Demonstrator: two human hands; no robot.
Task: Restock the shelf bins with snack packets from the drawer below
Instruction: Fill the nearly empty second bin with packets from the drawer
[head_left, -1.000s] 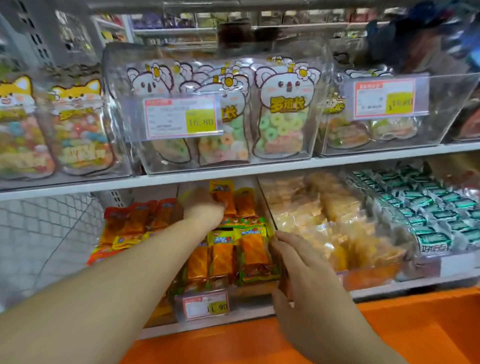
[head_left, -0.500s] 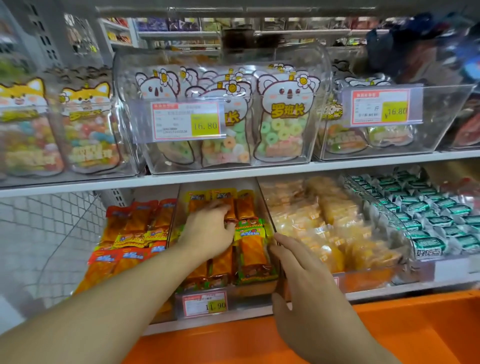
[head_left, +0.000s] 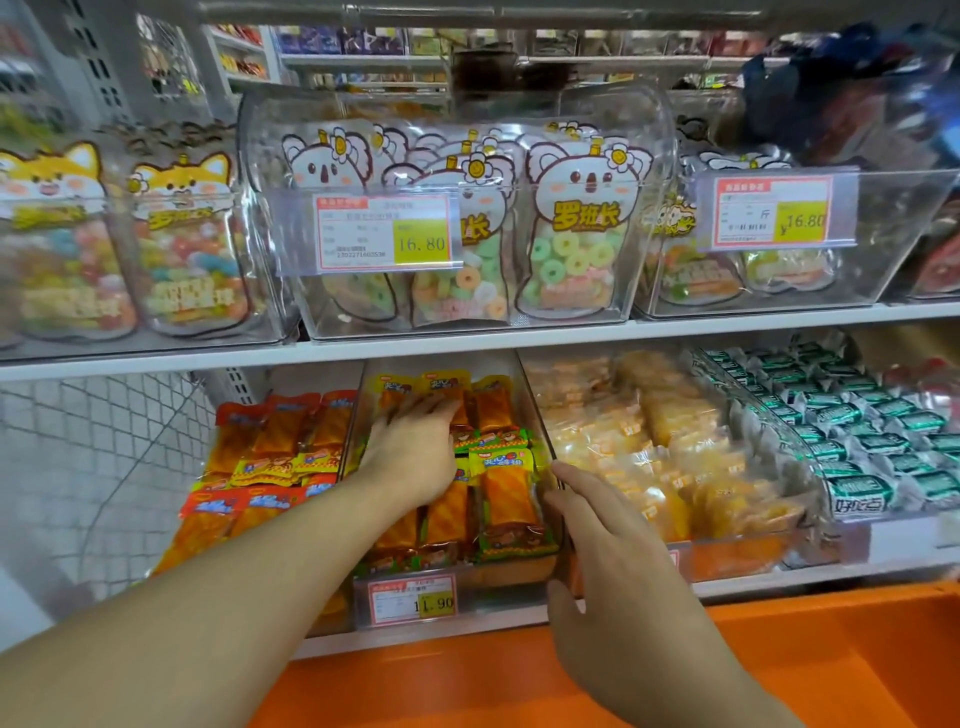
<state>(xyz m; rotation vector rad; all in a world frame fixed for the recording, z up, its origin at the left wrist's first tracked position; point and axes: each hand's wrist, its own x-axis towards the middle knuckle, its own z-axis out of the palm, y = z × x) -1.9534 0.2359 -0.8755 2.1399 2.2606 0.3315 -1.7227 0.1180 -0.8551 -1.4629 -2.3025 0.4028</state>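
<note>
Two hands are at the lower shelf, both on the middle clear bin (head_left: 535, 410). Left hand (head_left: 410, 452) reaches deep into it, palm down, fingers fairly straight & spread over the yellow-orange snack packets (head_left: 506, 499); looks like pressing/levelling, not gripping anything, though fingertips are partly hidden among the packs. Right hand (head_left: 608, 540) lies flat against the bin's right wall near the front corner, fingers straight, holding nothing; prob. steadying the bin.

Packets sit inside that bin in rows, some upright at the back, some lying toward the front, above the price tag (head_left: 413, 600). Bin to the left holds red-orange packs (head_left: 280, 431); bins to the right hold pale yellow packs (head_left: 660, 441) & green-white packs (head_left: 852, 431). Orange drawer (head_left: 779, 665) runs along below the shelf; its contents aren't in view.

Step in hand, I'd judge: settling stock just put in, i.e. tidying the fill. Bin looks fairly full but w/ room at the back. Next move prob. calls for pulling the left hand out w/o dragging packs forward, then going down to the drawer for more of the same kind.
</note>
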